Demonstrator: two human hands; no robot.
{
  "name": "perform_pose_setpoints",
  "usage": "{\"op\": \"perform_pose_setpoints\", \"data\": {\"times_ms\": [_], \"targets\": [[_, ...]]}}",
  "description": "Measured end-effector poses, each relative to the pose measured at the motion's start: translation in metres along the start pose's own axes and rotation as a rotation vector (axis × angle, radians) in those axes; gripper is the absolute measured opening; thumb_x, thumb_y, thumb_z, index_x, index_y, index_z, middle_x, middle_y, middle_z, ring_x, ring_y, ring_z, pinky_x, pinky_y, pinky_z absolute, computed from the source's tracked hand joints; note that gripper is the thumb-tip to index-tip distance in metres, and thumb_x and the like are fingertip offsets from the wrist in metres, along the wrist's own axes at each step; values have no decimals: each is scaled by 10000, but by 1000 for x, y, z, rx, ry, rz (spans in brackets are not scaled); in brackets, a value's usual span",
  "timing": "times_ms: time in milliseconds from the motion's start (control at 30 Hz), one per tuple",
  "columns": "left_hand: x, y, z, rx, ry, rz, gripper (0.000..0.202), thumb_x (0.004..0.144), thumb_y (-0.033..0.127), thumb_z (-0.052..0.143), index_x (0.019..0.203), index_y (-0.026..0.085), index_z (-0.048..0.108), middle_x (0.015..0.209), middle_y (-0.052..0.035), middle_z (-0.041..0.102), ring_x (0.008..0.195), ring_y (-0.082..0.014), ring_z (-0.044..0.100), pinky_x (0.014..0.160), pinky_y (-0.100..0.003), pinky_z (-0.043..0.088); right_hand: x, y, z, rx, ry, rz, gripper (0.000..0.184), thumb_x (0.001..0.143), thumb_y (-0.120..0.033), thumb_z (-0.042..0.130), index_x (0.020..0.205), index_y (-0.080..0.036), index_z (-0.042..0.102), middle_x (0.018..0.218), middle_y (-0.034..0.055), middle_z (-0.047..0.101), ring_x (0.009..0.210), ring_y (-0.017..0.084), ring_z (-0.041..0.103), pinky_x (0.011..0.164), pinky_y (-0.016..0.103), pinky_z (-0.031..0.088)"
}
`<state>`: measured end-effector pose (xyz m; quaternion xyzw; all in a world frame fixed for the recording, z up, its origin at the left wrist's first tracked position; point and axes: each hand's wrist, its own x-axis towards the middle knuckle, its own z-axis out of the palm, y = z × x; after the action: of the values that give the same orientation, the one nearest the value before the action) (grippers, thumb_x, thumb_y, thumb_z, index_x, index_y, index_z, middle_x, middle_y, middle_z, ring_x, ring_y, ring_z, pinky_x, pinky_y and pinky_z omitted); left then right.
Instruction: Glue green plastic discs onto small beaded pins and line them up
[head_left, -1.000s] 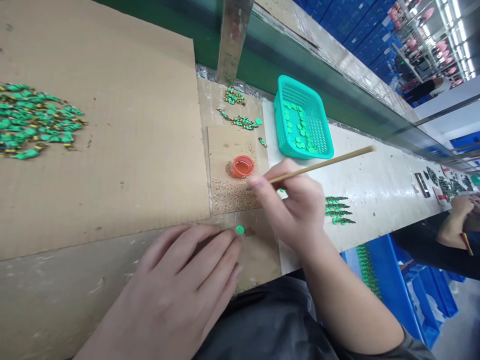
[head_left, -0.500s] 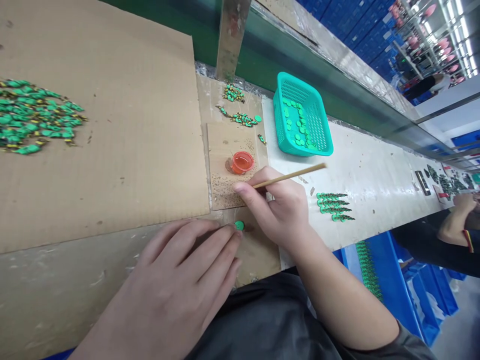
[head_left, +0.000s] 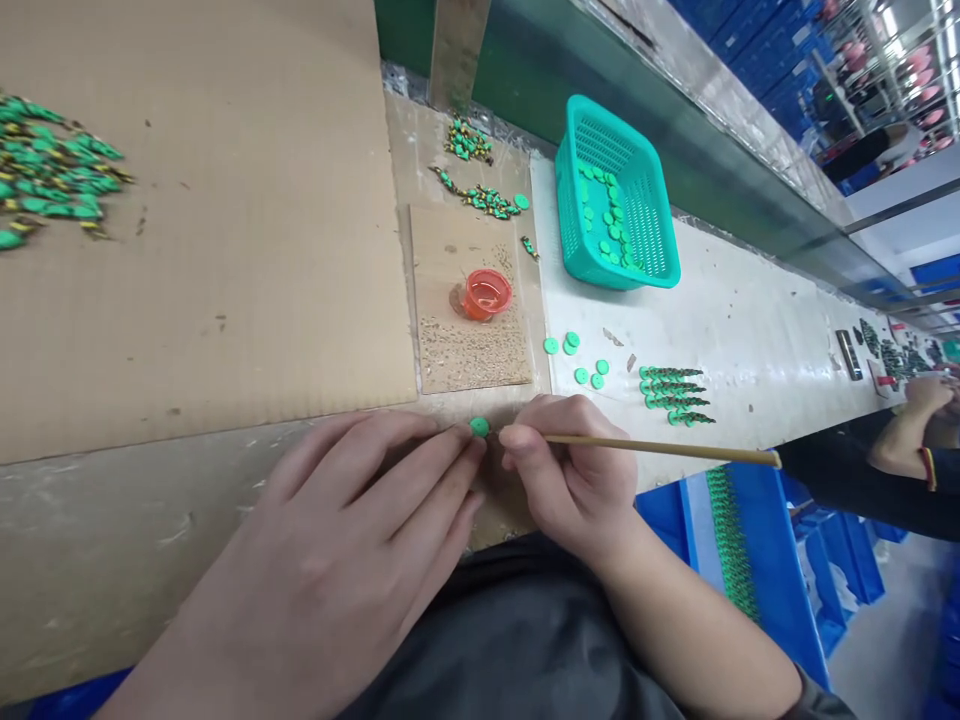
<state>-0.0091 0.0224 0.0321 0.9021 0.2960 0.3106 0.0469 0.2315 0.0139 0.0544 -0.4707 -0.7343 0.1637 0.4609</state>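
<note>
My left hand (head_left: 352, 540) lies flat on the bench, fingers stretched out, its fingertips touching a small green disc (head_left: 479, 427). My right hand (head_left: 570, 470) is closed in a pinch round a thin wooden stick (head_left: 660, 450), whose tip points at the disc from the right. A small orange cup of liquid (head_left: 486, 293) stands on a brown card (head_left: 465, 300) just beyond the hands. A few loose green discs (head_left: 574, 358) lie to its right on the white surface.
A teal basket (head_left: 622, 200) with green discs stands further back. Rows of finished green pieces (head_left: 675, 395) lie to the right, and a pile of green parts (head_left: 45, 180) on a cardboard sheet (head_left: 225, 220) at far left. Another person's hand (head_left: 926, 395) works at far right. Blue bins (head_left: 757, 560) sit below the bench.
My right hand came down from the orange cup towards me, swinging the stick level so that its tip meets the green disc. My left hand stayed put.
</note>
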Motion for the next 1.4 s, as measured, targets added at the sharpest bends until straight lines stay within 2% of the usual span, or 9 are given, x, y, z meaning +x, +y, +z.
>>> {"op": "perform_pose_setpoints", "data": {"times_ms": [100, 333, 700, 967, 1033, 1100, 1200, 1300, 1400], "targets": [[1, 0, 0, 6, 4, 9, 337, 1278, 258, 585, 1476, 207, 854, 1373, -88, 920, 1310, -368, 789, 1138, -602, 597, 2, 0, 0, 2, -19, -9, 259, 1284, -282, 749, 1040, -287, 661, 814, -59, 721, 638, 133, 698, 617, 283, 589], [4, 0, -1, -12, 1, 21, 325, 1275, 232, 605, 1498, 114, 811, 1360, -130, 909, 1312, -394, 762, 1121, -622, 573, 2, -1, -1, -19, -26, 10, 247, 1280, -276, 748, 1045, -288, 670, 804, -60, 734, 634, 135, 717, 616, 285, 591], [4, 2, -1, -22, -3, 9, 321, 1271, 251, 624, 1482, 125, 831, 1340, -124, 906, 1306, -383, 771, 1131, -609, 577, 4, -1, -1, -42, -51, 6, 261, 1274, -237, 736, 1035, -289, 643, 816, -60, 715, 650, 134, 689, 639, 288, 584], [0, 0, 0, -12, -16, 8, 341, 1289, 262, 573, 1505, 165, 819, 1378, -112, 905, 1327, -379, 765, 1134, -616, 589, 6, -2, -2, -77, -97, -16, 138, 1281, -233, 663, 1153, -285, 668, 945, -12, 767, 795, 175, 739, 727, 332, 621], [0, 1, 0, -16, -14, 1, 349, 1285, 262, 577, 1522, 165, 814, 1430, -117, 902, 1336, -372, 769, 1137, -609, 590, 5, -2, -3, -48, -68, -19, 136, 1293, -245, 639, 1169, -279, 682, 945, -7, 762, 811, 179, 742, 749, 338, 630], [1, 1, 0, -21, -5, -13, 337, 1265, 250, 619, 1524, 168, 818, 1458, -119, 900, 1336, -364, 779, 1139, -590, 591, 1, -2, -6, -1, 23, -19, 145, 1303, -264, 632, 1192, -271, 725, 935, -3, 765, 807, 181, 750, 755, 343, 643], [2, 2, 0, -19, 4, -22, 312, 1242, 239, 669, 1504, 176, 826, 1445, -108, 905, 1319, -353, 792, 1149, -567, 595, -7, -5, -15, 32, 122, 28, 144, 1289, -259, 692, 1306, -269, 834, 1029, 28, 876, 879, 200, 840, 812, 367, 713], [2, 2, 0, 1, 13, -19, 289, 1241, 246, 668, 1472, 177, 829, 1403, -103, 915, 1283, -349, 802, 1133, -569, 607, -14, -10, -23, 38, 64, 143, 220, 1267, -214, 739, 1407, -303, 883, 1216, 46, 975, 1009, 221, 931, 927, 394, 785], [3, 1, -1, 27, 8, -17, 324, 1251, 263, 634, 1512, 204, 818, 1380, -91, 921, 1244, -349, 807, 1094, -575, 606, -17, -12, -26, 52, -30, 201, 240, 1277, -183, 686, 1377, -302, 869, 1265, 54, 992, 1094, 230, 962, 999, 412, 806]]}}
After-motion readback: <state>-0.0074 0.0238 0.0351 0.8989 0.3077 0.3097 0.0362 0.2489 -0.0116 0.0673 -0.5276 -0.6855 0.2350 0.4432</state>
